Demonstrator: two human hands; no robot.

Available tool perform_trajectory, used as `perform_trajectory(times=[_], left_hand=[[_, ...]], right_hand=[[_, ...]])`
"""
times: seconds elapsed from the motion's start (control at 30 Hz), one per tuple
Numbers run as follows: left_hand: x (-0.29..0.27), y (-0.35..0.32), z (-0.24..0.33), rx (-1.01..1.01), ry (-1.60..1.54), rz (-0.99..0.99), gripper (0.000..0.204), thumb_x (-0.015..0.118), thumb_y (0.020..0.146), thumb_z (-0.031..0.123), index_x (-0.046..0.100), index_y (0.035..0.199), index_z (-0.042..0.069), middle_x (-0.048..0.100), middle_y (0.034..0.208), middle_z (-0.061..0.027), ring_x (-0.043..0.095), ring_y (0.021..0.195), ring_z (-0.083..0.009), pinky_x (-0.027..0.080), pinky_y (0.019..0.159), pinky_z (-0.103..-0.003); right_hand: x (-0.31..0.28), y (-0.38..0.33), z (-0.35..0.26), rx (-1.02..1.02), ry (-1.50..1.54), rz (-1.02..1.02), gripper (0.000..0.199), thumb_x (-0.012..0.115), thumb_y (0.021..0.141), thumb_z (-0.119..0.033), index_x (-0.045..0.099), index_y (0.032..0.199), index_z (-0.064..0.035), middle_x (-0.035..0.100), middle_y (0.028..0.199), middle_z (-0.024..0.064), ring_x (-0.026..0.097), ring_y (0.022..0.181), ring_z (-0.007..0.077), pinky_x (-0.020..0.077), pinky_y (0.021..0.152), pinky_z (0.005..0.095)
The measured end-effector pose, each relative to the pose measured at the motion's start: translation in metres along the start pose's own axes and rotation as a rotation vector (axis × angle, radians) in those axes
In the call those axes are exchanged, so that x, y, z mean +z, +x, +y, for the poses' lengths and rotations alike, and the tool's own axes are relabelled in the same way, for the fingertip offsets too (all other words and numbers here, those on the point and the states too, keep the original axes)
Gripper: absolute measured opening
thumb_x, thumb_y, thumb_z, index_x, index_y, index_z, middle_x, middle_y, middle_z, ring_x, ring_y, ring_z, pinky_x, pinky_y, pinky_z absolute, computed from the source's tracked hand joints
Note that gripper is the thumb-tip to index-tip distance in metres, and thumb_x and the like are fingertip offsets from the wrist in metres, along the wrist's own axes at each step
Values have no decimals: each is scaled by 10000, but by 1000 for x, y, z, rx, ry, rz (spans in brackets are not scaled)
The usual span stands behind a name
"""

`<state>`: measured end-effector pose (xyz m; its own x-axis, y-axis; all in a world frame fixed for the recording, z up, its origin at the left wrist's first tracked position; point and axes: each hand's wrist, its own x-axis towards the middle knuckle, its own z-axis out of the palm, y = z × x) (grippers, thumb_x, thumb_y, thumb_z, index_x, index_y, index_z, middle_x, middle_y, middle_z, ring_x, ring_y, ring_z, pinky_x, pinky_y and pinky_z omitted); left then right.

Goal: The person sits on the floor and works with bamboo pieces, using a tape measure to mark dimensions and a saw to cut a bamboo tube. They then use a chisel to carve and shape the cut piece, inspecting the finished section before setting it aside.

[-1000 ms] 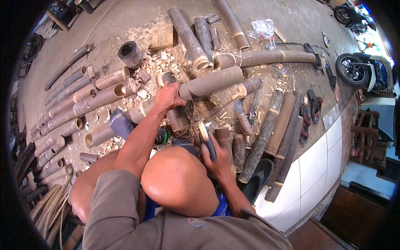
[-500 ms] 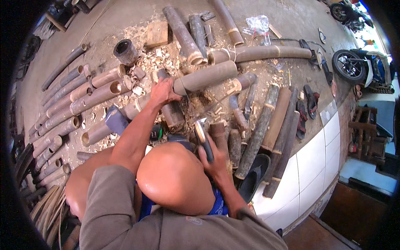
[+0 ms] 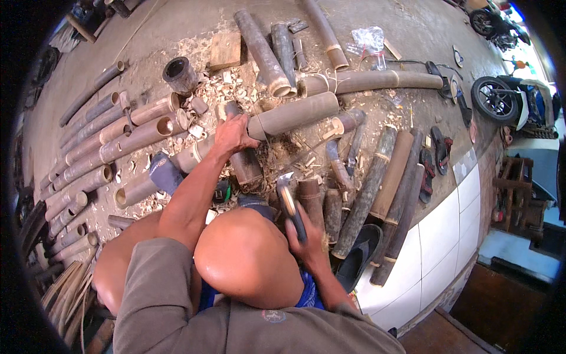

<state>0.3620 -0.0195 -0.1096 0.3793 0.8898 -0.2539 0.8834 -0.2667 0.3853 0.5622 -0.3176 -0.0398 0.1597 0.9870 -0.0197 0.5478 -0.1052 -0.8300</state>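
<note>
Head view, and it looks like partway through a cut to me. The bamboo tube (image 3: 300, 115) is lying at a slant across a shorter crosswise bamboo length (image 3: 246, 168) on the floor (image 3: 194, 17), with a shoe (image 3: 165, 172) on its near left stretch. Left hand (image 3: 234, 137) is planted on top where the two cross, fingers curled over the tube and thumb pointing along it. Right hand (image 3: 305, 233) has its fingers wrapped round the dark handle of a saw-like tool (image 3: 289, 203); the blade's pretty much edge-on, so I can't tell how deep it's in.

Progress-wise: there's a dark line across the tube just right of the left thumb, so I'd say the cut's at least started. Both sides line up, so my guess is it isn't through and the rest of that cut is what's left. Wood chips (image 3: 227, 88) all over the place, plus a stack of tubes (image 3: 132, 141) off to the left. Which of those are finished? No idea, honestly.
</note>
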Motion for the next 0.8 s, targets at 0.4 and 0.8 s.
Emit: perform_trajectory(times=[0.4,0.8], left_hand=[[11,7,-5,32,-58,32,786,924,576,455,630,1195,70,729,1171,-157,603,1216,-405,399,1096,-629],[-6,27,24,42,-117,22,722,868,581,457,670,1142,48,729,1127,-219,677,1115,-376,538,962,-514]], right_hand=[[51,80,13,47,33,56,514,694,951,-194,590,1408,16,688,771,221,726,649,340,542,584,427],[49,58,52,-139,-10,239,586,723,933,-231,568,1469,-51,698,768,221,723,654,372,554,599,434]])
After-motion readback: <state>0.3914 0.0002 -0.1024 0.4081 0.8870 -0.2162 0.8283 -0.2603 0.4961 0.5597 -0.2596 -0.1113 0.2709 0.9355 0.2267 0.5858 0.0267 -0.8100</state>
